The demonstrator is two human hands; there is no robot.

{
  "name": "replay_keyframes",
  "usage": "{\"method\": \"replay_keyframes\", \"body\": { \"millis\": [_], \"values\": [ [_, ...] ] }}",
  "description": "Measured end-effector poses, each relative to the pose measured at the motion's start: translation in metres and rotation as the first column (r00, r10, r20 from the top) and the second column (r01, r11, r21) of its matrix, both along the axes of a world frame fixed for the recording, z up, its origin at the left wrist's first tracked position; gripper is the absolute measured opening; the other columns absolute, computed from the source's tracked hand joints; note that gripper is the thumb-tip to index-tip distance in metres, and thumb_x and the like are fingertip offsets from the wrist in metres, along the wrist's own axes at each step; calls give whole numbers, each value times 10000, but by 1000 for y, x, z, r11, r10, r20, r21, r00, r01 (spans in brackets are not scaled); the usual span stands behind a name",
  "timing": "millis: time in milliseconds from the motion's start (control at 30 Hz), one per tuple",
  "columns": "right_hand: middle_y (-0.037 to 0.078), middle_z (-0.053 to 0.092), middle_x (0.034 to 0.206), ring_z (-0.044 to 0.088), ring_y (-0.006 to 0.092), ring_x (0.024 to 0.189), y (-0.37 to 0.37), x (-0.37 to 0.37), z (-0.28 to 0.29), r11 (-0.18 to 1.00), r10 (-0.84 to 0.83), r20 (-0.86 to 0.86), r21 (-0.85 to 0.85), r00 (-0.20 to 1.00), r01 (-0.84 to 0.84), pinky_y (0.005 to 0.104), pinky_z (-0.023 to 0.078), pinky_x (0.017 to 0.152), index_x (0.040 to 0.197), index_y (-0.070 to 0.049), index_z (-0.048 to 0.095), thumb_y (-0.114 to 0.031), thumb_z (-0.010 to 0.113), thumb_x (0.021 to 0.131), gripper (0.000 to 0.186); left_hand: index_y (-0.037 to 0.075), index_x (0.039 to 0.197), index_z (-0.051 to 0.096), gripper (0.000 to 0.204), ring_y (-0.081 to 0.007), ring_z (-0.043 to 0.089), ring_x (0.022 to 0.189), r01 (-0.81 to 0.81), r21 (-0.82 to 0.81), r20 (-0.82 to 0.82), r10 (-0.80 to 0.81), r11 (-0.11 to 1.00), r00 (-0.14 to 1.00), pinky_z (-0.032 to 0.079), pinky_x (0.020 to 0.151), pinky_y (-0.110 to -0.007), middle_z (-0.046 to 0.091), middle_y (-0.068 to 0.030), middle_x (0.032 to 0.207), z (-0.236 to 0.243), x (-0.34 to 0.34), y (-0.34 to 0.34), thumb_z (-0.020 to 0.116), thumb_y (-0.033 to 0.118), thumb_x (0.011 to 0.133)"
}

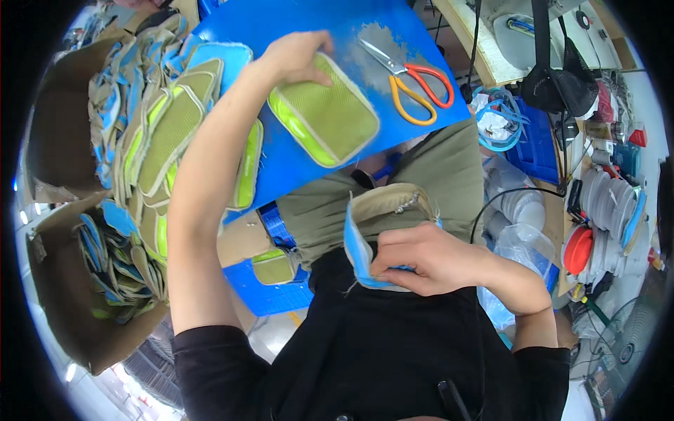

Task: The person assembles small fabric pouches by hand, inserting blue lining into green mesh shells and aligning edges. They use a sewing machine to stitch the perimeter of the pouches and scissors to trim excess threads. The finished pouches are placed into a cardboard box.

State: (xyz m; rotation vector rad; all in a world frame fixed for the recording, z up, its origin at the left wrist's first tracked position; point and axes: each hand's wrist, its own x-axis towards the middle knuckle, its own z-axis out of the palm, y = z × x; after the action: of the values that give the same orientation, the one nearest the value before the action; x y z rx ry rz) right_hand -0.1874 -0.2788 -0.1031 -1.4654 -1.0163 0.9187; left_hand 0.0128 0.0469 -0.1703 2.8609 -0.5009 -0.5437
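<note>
My left hand (305, 59) grips the top edge of a green mesh pouch (326, 116) with light piping and a bright lime side, over the blue board (295, 21). My right hand (414, 256) pinches a small blue and beige zippered pouch (358, 238), its top open, above my lap. Right of the green pouch lie scissors (414, 84) with red and yellow handles on the board. A heap of olive-green and blue pouches (172, 133) sits on the board's left side, partly hidden by my left forearm.
Cardboard boxes stand at the left, one holding more fabric pieces (119, 266). At the right are a cream worktable (467, 21), a black mesh holder (558, 88), tape rolls (607, 203) and plastic bags (519, 252). A green pouch (274, 268) lies below the board near my leg.
</note>
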Motion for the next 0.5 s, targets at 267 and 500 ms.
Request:
{"method": "replay_keyframes", "body": {
  "millis": [267,500],
  "values": [
    [121,652,898,668,328,822,-15,-2,-10,1000,-23,-52,-2,998,23,404,514,694,984,-40,696,-81,711,910,85,-22,1362,560,482,-264,665,1168,-695,-703,-711,178,-152,681,545,998,-415,671,-152,1301,27,-75,57,688,255,989],
    [114,651,908,664,323,823,2,1,-11,997,75,13,31,997,-76,404,510,702,998,-47,701,-71,716,904,98,-44,1396,523,426,-269,663,1194,-589,-652,-660,-25,-478,751,541,1026,-401,633,-157,1371,11,-113,67,584,170,1033]
  ]
}}
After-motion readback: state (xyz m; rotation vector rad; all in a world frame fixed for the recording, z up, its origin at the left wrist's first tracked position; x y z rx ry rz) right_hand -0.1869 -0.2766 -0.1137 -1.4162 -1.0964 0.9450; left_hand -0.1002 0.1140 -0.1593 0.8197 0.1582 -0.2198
